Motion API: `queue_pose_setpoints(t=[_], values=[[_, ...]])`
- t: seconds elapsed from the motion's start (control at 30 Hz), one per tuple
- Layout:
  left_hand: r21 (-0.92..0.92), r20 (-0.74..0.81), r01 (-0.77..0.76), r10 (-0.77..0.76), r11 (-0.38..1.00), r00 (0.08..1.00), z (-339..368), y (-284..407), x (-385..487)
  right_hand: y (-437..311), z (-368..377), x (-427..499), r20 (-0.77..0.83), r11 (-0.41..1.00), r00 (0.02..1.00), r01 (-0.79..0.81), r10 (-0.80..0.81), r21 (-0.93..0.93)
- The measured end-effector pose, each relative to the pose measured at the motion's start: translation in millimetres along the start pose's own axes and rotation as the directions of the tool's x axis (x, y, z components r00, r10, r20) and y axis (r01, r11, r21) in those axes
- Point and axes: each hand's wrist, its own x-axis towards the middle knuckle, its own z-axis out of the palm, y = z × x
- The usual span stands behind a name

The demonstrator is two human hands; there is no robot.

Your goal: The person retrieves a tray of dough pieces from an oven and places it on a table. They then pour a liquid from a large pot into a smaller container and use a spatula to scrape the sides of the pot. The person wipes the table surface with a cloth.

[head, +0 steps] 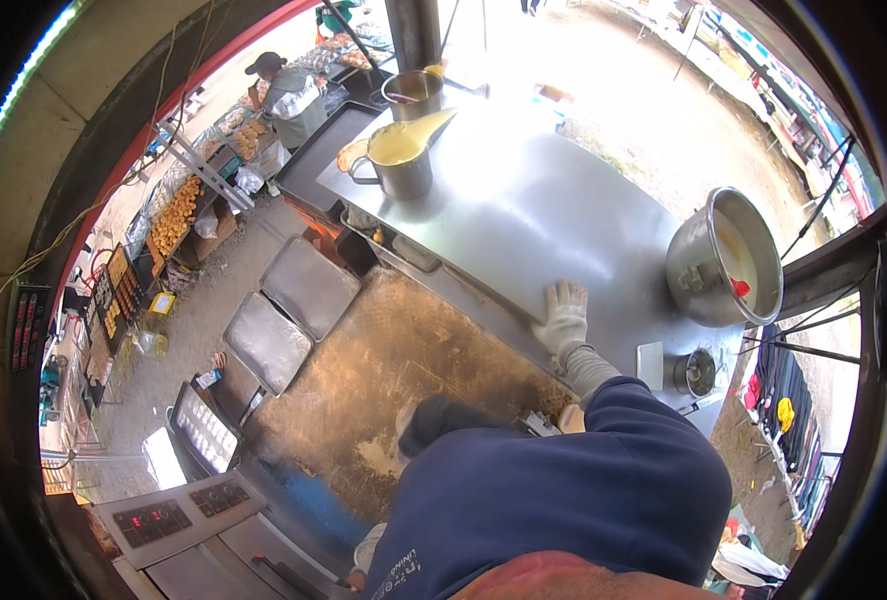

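My right hand [565,316], in a whitish glove, rests with fingers spread on the near edge of the steel table [518,232]. Right of it are a white scraper [649,366], a small metal pot [695,373] and a big steel pot [687,270] holding pale batter and something red. At the table's far left stands a metal jug [404,172] of yellow batter, a cloth-like yellow sheet over its rim, with another pot [413,94] behind. My left hand [368,549], also gloved, is low beside the oven front [278,544], partly hidden by my navy top; its grip is unclear.
Metal trays [312,289] lie left of the worn floor panel [406,330]. A tray of pale pieces [204,427] stands by the oven controls [150,519]. Beyond, a person in a cap [293,105] is at stalls of baked goods [177,217]. Dark posts and beams frame the stand.
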Motion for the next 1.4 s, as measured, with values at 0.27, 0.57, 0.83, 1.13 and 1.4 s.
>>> queue_pose_setpoints(t=[0.27, 0.57, 0.83, 1.13, 1.4], values=[[0.498, -0.297, 0.215, -0.068, 0.84, 0.953, -167, 75, 92, 1, 9, 9, -0.013, 1.0, 1.0, 0.006, -0.006, 0.029], [-0.353, -0.593, -0.332, 0.065, 0.875, 0.803, -374, 176, 334, -18, 5, 18, 0.166, 0.992, 0.979, -0.121, 0.114, 0.027], [0.098, -0.839, -0.131, 0.152, 0.987, 0.522, -546, 225, 451, -21, -33, -23, -0.21, 0.761, 0.953, -0.032, 0.219, 0.648], [0.082, -0.573, -0.468, 0.426, 0.88, 0.7, -572, 283, 498, 115, -139, -82, -0.375, 0.426, 0.203, -0.465, 0.905, 0.776], [0.057, -0.37, -0.557, 0.535, 0.829, 0.759, -451, 370, 482, 295, -209, -76, -0.03, 0.271, 0.299, -0.811, 0.954, 0.519]])
